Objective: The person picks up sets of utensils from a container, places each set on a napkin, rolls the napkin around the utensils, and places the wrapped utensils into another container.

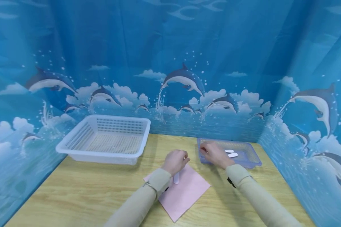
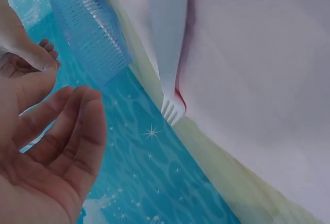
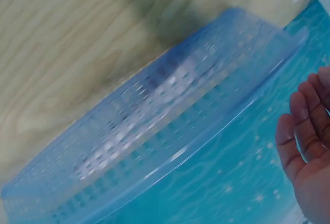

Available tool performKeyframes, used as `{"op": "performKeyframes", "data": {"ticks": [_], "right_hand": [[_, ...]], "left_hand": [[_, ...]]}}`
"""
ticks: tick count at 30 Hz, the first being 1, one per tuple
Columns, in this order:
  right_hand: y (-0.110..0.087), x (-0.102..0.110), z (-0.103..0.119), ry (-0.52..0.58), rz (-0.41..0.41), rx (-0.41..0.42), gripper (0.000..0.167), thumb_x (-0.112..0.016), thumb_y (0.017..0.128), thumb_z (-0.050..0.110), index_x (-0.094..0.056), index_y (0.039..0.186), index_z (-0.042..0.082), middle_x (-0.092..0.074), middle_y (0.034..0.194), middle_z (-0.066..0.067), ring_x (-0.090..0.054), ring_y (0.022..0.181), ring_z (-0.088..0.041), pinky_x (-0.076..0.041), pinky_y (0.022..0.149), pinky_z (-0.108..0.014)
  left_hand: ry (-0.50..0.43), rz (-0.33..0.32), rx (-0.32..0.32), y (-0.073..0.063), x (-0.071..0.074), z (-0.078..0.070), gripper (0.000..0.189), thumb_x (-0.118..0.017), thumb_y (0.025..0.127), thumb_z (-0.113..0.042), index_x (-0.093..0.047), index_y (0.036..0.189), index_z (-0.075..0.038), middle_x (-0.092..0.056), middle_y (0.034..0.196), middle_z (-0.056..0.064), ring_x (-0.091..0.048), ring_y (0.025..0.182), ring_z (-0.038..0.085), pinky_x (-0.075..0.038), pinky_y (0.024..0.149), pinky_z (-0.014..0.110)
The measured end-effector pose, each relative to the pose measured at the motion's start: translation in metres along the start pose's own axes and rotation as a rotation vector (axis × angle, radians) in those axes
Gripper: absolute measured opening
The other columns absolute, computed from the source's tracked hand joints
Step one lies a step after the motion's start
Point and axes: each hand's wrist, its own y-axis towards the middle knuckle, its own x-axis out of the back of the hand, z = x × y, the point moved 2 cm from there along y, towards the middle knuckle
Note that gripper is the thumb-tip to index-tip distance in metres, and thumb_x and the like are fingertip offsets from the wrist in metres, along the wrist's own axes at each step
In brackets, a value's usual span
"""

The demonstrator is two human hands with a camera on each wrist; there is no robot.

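Observation:
My left hand (image 1: 175,161) hovers over the upper part of a pink cloth or napkin (image 1: 184,197), its fingers loosely bent with nothing between them. Beneath it a white fork (image 2: 169,44) lies on the cloth; the head view shows only its handle (image 1: 176,178). My right hand (image 1: 214,154) is above the left end of a purple-blue perforated basket (image 1: 251,164). Relaxed, slightly bent fingers (image 3: 304,126) show in the right wrist view, holding nothing. Inside that basket lie white utensils (image 1: 232,155), their kind partly hidden by the hand.
A larger white perforated basket (image 1: 102,157) stands at the back left of the wood-grain table (image 1: 82,192). Blue curtains with dolphins (image 1: 184,78) enclose the table at the back and both sides.

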Motion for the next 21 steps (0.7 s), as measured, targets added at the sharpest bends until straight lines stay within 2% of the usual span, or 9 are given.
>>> {"op": "performKeyframes", "data": {"ticks": [3, 7, 11, 15, 21], "right_hand": [[-0.001, 0.002, -0.012, 0.013, 0.004, -0.046, 0.009, -0.064, 0.093, 0.009, -0.071, 0.087, 0.009, -0.063, 0.075, 0.003, -0.052, 0.062, -0.007, -0.045, 0.057, -0.028], [-0.003, 0.006, -0.025, 0.056, 0.05, -0.115, 0.014, -0.06, 0.095, 0.008, -0.071, 0.086, 0.009, -0.065, 0.076, -0.001, -0.053, 0.062, -0.01, -0.046, 0.058, -0.03], [-0.007, 0.012, -0.035, 0.074, 0.113, -0.157, 0.015, -0.057, 0.095, 0.001, -0.072, 0.091, 0.004, -0.07, 0.087, -0.011, -0.064, 0.076, -0.021, -0.054, 0.068, -0.038], [-0.013, 0.017, -0.047, 0.059, 0.148, -0.148, 0.018, -0.056, 0.09, -0.007, -0.072, 0.094, -0.002, -0.072, 0.092, -0.016, -0.068, 0.088, -0.031, -0.057, 0.076, -0.043], [-0.018, 0.02, -0.062, 0.065, 0.212, -0.139, 0.021, -0.055, 0.08, -0.013, -0.073, 0.086, -0.004, -0.072, 0.084, -0.014, -0.067, 0.083, -0.031, -0.056, 0.074, -0.043]], "left_hand": [[-0.003, -0.004, 0.016, 0.004, -0.004, -0.005, 0.014, -0.068, 0.092, -0.024, -0.072, 0.083, -0.015, -0.071, 0.079, -0.003, -0.062, 0.067, 0.011, -0.049, 0.06, 0.026], [-0.019, 0.0, 0.03, 0.007, -0.011, -0.012, 0.012, -0.068, 0.092, -0.021, -0.074, 0.085, -0.014, -0.071, 0.078, -0.003, -0.061, 0.066, 0.009, -0.048, 0.058, 0.023], [-0.054, -0.008, 0.035, 0.01, -0.014, -0.019, 0.011, -0.068, 0.092, -0.019, -0.074, 0.085, -0.014, -0.071, 0.078, -0.003, -0.061, 0.065, 0.009, -0.047, 0.057, 0.022], [-0.067, -0.028, 0.05, 0.013, -0.015, -0.023, 0.01, -0.067, 0.093, -0.018, -0.074, 0.087, -0.014, -0.071, 0.079, -0.003, -0.062, 0.066, 0.009, -0.047, 0.057, 0.022], [-0.035, -0.066, 0.022, 0.017, -0.018, -0.028, 0.01, -0.066, 0.093, -0.017, -0.075, 0.096, -0.013, -0.074, 0.089, 0.0, -0.068, 0.077, 0.014, -0.053, 0.065, 0.025]]}}
